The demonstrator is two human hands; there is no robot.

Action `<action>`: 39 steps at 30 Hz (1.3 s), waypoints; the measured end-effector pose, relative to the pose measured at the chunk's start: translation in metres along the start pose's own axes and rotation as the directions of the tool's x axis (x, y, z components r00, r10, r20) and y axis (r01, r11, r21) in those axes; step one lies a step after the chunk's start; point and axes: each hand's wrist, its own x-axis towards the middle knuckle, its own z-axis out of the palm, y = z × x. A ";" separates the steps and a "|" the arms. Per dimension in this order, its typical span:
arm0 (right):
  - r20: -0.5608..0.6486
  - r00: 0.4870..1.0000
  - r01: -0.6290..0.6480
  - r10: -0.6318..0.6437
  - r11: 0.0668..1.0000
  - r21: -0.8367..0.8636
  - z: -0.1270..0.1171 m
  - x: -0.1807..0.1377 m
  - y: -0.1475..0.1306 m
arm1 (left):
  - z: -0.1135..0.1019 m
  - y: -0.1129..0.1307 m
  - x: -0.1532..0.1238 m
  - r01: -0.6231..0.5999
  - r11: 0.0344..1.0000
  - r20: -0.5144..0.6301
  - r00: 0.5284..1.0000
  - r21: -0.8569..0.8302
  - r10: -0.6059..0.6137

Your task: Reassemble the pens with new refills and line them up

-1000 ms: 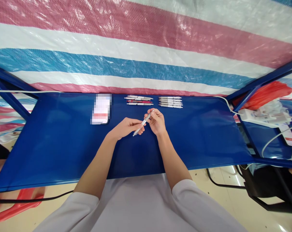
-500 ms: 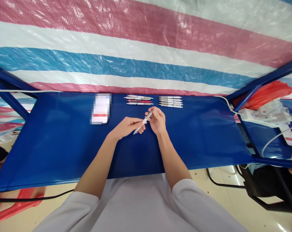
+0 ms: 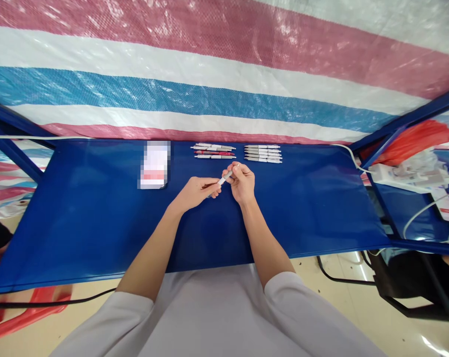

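Above the middle of the blue table, a white and grey pen [image 3: 225, 177] is held between both hands, slanting up to the right. My left hand [image 3: 199, 192] is closed on its lower left part, and the fingers cover that end. My right hand [image 3: 242, 181] pinches the upper right end with thumb and fingers. Just beyond my hands lies a loose group of white pens with a red pen [image 3: 214, 153] among them. To its right, several white and grey pens [image 3: 262, 153] lie side by side in a neat stack.
A phone [image 3: 154, 166] with a blurred screen lies left on the blue table [image 3: 98, 218]. Striped plastic sheeting [image 3: 209, 74] hangs behind. At the right are a white power strip [image 3: 395, 178], cables and a red plastic bag [image 3: 414, 141]. A red stool [image 3: 34, 310] stands below left.
The pen has shifted within my hands: less of it shows, and its lower left end, which stuck out before, is now covered by my left hand. The view has shifted slightly.
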 end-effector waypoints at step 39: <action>0.132 0.969 0.248 -0.209 0.842 -0.480 -0.015 -0.033 -0.009 | 0.039 0.015 0.007 -0.270 0.722 -0.495 0.861 -0.637 -0.115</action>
